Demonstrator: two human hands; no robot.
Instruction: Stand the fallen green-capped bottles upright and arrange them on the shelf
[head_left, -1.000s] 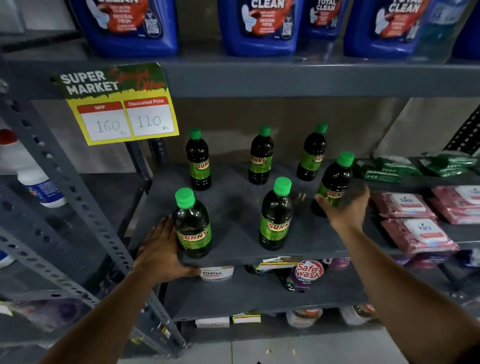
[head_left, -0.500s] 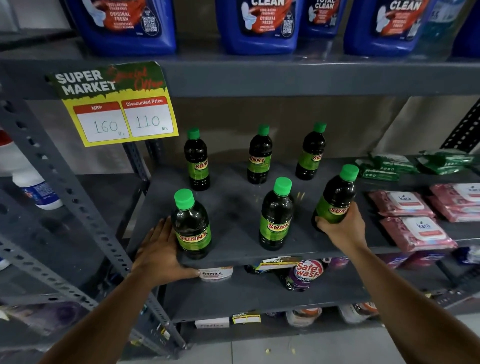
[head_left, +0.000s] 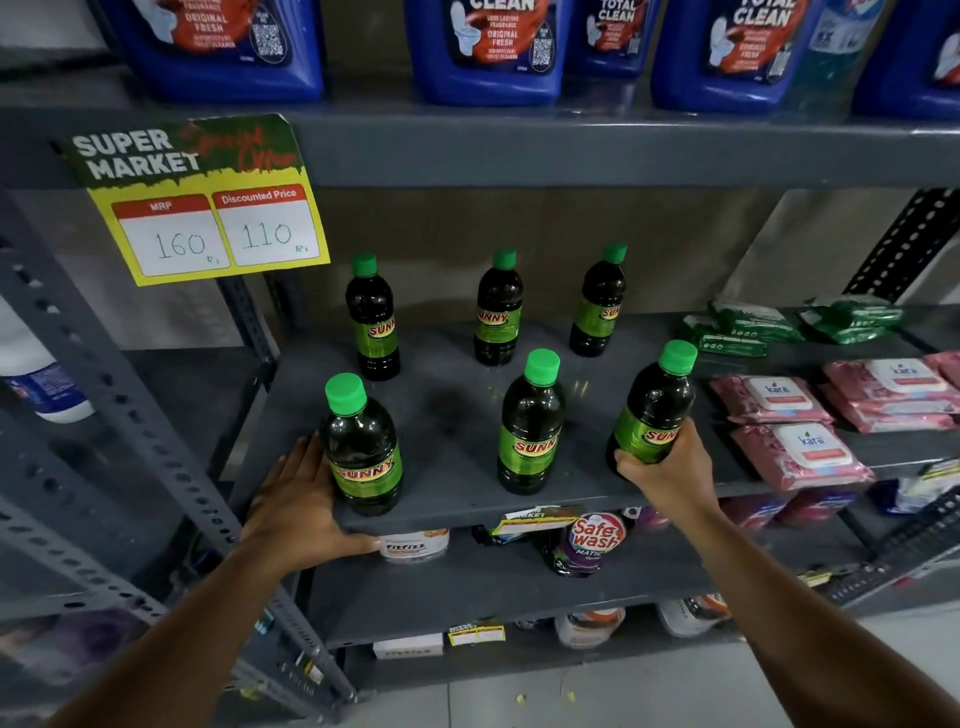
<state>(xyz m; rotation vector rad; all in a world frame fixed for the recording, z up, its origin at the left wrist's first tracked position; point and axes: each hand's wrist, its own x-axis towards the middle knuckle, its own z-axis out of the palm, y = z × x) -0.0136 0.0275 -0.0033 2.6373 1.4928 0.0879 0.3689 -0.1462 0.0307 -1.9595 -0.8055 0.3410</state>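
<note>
Item: front-right green-capped bottle (head_left: 653, 405). Over the last second it was drawn forward from mid-shelf toward the front edge of the grey shelf (head_left: 457, 415), leaning right, into line with the front-centre bottle (head_left: 531, 423) and front-left bottle (head_left: 361, 447). Right hand (head_left: 670, 470): fingers clamped round its lower body. Left hand (head_left: 301, 499): unmoved at the shelf's front-left corner, fingers spread flat beside the front-left bottle, touching or just beside it; no grasp evident.

Back row: three bottles upright — left (head_left: 371, 319), centre (head_left: 497, 309), right (head_left: 598, 304).

Status, as judged: none lay fallen; two rows of three nearly formed. Remaining: set the held bottle plumb and let go.

Adjacent: pink wipe packs (head_left: 795, 452), right.
</note>
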